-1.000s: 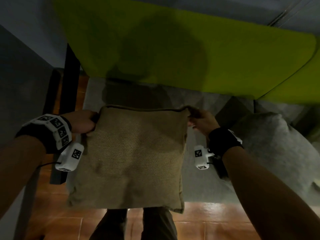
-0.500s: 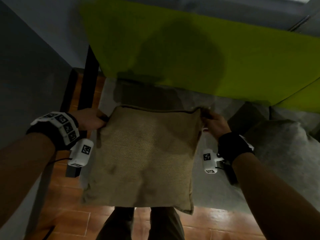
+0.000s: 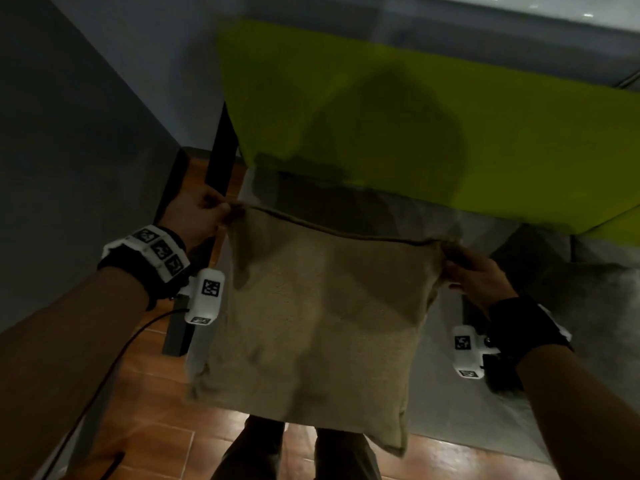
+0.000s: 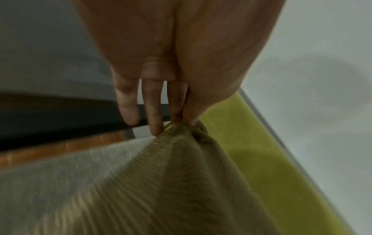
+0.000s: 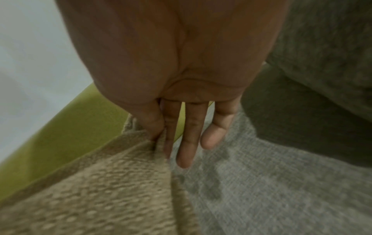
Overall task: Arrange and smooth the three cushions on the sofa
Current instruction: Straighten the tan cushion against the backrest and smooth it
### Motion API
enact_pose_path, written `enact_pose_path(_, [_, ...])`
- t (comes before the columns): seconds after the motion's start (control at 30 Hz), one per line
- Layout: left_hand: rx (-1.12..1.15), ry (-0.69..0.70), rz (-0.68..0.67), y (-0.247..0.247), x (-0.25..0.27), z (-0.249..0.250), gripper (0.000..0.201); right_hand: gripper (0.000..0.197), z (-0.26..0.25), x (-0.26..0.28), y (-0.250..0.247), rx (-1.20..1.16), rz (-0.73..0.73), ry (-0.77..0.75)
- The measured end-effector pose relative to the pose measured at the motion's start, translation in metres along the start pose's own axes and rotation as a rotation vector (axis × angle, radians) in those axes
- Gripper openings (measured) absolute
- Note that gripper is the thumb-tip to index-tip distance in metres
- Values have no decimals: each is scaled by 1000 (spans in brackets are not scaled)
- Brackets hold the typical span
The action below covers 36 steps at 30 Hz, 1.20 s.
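Observation:
A tan woven cushion (image 3: 318, 327) hangs in the air in front of the sofa's grey seat (image 3: 450, 393). My left hand (image 3: 204, 216) pinches its top left corner, and my right hand (image 3: 474, 275) pinches its top right corner. In the left wrist view the thumb and forefinger nip the bunched tan corner (image 4: 189, 128); the other fingers (image 4: 128, 105) stay straight. The right wrist view shows the same pinch on the tan cushion (image 5: 112, 182). A grey cushion (image 3: 581, 306) lies on the seat to the right. The green backrest (image 3: 433, 129) rises behind.
A dark frame post (image 3: 221, 150) stands at the sofa's left end beside a grey wall (image 3: 86, 133). Reddish floor tiles (image 3: 149, 420) and my own legs (image 3: 301, 452) show below the cushion. A black cable (image 3: 114, 368) hangs from my left wrist.
Both hands have carried the tan cushion up and forward toward the backrest; its top edge is stretched tighter between them. The view has shifted to the left.

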State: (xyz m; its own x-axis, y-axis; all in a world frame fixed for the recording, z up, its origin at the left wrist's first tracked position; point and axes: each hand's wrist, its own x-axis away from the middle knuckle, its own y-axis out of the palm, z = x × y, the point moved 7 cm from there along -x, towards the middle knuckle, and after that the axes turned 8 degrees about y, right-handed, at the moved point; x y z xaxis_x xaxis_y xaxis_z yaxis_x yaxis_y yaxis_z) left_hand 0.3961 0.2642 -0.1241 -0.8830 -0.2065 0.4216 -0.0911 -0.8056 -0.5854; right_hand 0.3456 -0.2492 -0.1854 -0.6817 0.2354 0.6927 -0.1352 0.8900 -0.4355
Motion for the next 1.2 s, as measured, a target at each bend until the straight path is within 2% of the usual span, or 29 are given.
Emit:
enact_pose_path(0.1, [-67,33,65,-6,-20,-19,17,34,-9,1,-4,126,76,-17])
enact_pose_path(0.17, [-89,58,110,-7,-10,7,18,37,-22,4,-5,263,138,-34])
enact_pose_path(0.27, [-258,169,227,-12,-7,33,23,48,-39,10,-4,569,254,-61])
enact_pose_path(0.33, [-290,243,217,-8,-4,43,35,54,-53,21,0,662,307,-183])
enact_pose_path(0.4, [-343,400,121,9,5,53,50,61,-66,39,17,798,277,-364])
enact_pose_path(0.47, [-413,583,-114,44,24,59,63,68,-73,63,46,961,212,-581])
enact_pose_path(0.53, [-590,688,-363,80,49,53,74,68,-69,83,78,1020,103,-804])
enact_pose_path(0.57, [-688,723,-458,95,59,46,81,69,-62,86,90,1026,40,-870])
enact_pose_path(0.67, [-839,733,-624,118,64,13,93,74,-36,68,114,1048,-127,-852])
enact_pose_path(0.87, [-880,561,-647,145,27,-21,92,75,-12,10,136,1038,-167,-781])
enact_pose_path(1.0, [-930,525,-662,168,5,-25,89,76,5,-27,139,997,-206,-662])
enact_pose_path(1.2, [-998,493,-716,176,-14,-22,94,81,10,-57,125,906,-289,-517])
